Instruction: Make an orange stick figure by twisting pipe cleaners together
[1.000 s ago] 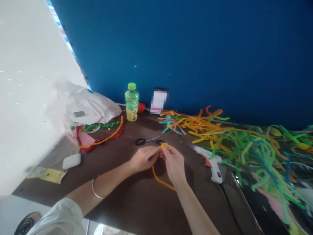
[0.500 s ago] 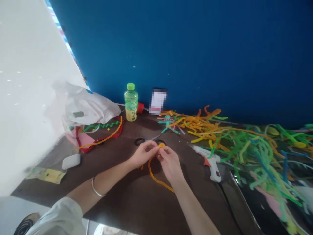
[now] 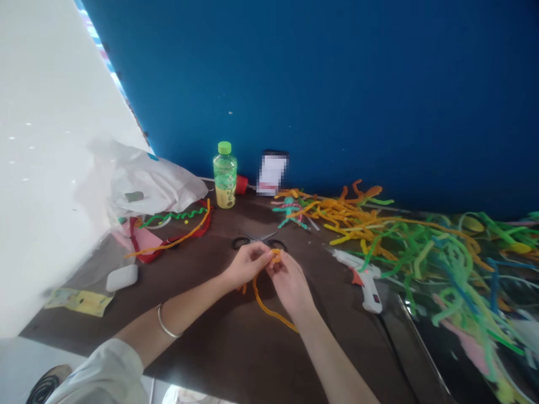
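My left hand (image 3: 246, 265) and my right hand (image 3: 289, 282) meet over a dark brown table (image 3: 202, 359), their fingertips pinching a small twisted end of an orange pipe cleaner (image 3: 261, 300). The rest of that stem hangs in a long loop below my hands, with a short tail showing by my left hand. Part of the twist is hidden by my fingers. Just beyond my hands lie black-handled scissors (image 3: 258, 242), and a white hot glue gun (image 3: 361, 282) rests to the right.
A large tangled heap of orange, green and blue pipe cleaners (image 3: 433, 252) covers the right side, with a small teal figure (image 3: 289, 210) at its edge. A green-capped bottle (image 3: 224, 177), white plastic bag (image 3: 151, 188), red felt (image 3: 143, 241) and white case (image 3: 122, 278) stand further left. A blue wall (image 3: 320, 84) backs the table.
My hands have drawn slightly closer together and shifted a little left, with the orange loop moving along with them. The table items have not visibly moved.
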{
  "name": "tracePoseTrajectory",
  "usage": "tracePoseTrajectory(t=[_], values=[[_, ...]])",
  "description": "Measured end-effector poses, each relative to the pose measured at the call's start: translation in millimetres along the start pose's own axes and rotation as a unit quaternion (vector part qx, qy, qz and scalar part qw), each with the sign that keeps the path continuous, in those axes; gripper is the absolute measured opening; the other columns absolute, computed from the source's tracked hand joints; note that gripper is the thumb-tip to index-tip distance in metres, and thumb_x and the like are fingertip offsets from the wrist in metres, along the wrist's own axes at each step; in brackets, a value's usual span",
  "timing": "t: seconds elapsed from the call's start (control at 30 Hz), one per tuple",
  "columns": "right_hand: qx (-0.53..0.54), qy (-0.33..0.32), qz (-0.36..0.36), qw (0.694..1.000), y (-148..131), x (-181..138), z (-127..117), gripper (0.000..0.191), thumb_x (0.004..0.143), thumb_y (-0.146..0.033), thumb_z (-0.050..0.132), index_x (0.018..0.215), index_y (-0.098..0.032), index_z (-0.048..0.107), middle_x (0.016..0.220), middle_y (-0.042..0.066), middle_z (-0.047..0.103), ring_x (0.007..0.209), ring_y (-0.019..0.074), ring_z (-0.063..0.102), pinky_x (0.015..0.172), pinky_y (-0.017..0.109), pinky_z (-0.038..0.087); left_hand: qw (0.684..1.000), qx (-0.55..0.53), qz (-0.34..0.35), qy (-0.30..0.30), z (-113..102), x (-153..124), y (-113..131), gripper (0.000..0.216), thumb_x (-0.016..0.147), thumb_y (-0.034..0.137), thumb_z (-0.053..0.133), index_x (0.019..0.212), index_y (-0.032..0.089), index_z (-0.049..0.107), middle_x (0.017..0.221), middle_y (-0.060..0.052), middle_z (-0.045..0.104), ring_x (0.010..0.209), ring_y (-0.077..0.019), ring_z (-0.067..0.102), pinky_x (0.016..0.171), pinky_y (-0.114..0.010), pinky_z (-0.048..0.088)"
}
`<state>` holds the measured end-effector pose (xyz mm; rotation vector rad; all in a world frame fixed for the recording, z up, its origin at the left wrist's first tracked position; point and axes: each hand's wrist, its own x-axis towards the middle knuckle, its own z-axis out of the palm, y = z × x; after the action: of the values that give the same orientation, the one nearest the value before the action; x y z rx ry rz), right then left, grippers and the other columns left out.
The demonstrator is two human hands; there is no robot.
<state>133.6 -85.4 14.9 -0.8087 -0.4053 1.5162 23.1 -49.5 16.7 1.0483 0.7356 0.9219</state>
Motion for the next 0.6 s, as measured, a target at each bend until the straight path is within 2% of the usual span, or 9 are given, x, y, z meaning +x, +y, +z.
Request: tracePoseTrajectory(t=[0.17,0.27,0.33,0.47,0.6], values=[[-0.023,0.003,-0.025,0.999,-5.4,-0.6,1.8,0.009,0.070,-0.027,0.065,0.071,-0.018,0.063,0.076,0.001,0.063,0.070,0.0109,0.055,0.067,0.025,0.045,0.998,-0.041,-0.037,0.009,-5.5,2.2,-1.3,0.034,0.066,0.042,0.064,0.073,0.011,0.050,0.052,0.004,0.048,0.040,-0.0013,0.035,0.040,-0.015,0.023],[-0.055,0.015,-0.049,0.997,-8.5,-0.7,1.1,0.011,0.068,-0.028,0.066,0.074,-0.019,0.062,0.078,0.001,0.063,0.068,0.0111,0.055,0.067,0.026,0.045,0.991,-0.099,-0.080,-0.035,-10.9,3.6,-0.1,0.035,0.069,0.044,0.062,0.074,0.012,0.049,0.045,0.009,0.035,0.036,0.0004,0.024,0.037,-0.014,0.015],[-0.086,0.017,-0.058,0.994,-9.2,-0.7,0.3,0.012,0.068,-0.029,0.067,0.073,-0.019,0.061,0.073,0.000,0.061,0.064,0.0100,0.053,0.062,0.025,0.044,0.985,-0.130,-0.095,-0.064,-13.1,4.3,0.7,0.035,0.068,0.043,0.062,0.074,0.012,0.048,0.044,0.010,0.029,0.036,0.0007,0.020,0.037,-0.014,0.014],[-0.131,0.008,-0.062,0.989,-8.5,-0.7,-1.3,0.014,0.068,-0.030,0.067,0.071,-0.018,0.061,0.061,-0.003,0.053,0.053,0.0073,0.044,0.051,0.021,0.037,0.982,-0.149,-0.095,-0.066,-13.9,5.4,-0.7,0.037,0.065,0.043,0.065,0.070,0.013,0.044,0.047,0.009,0.034,0.035,0.0013,0.023,0.036,-0.013,0.015],[-0.135,0.008,-0.055,0.989,-8.3,0.0,-2.6,0.016,0.066,-0.032,0.069,0.068,-0.018,0.059,0.057,-0.004,0.050,0.051,0.0068,0.041,0.049,0.021,0.033,0.988,-0.108,-0.104,-0.047,-14.0,6.1,-4.1,0.039,0.062,0.045,0.067,0.065,0.013,0.044,0.051,0.006,0.043,0.034,0.0013,0.029,0.034,-0.013,0.016]])
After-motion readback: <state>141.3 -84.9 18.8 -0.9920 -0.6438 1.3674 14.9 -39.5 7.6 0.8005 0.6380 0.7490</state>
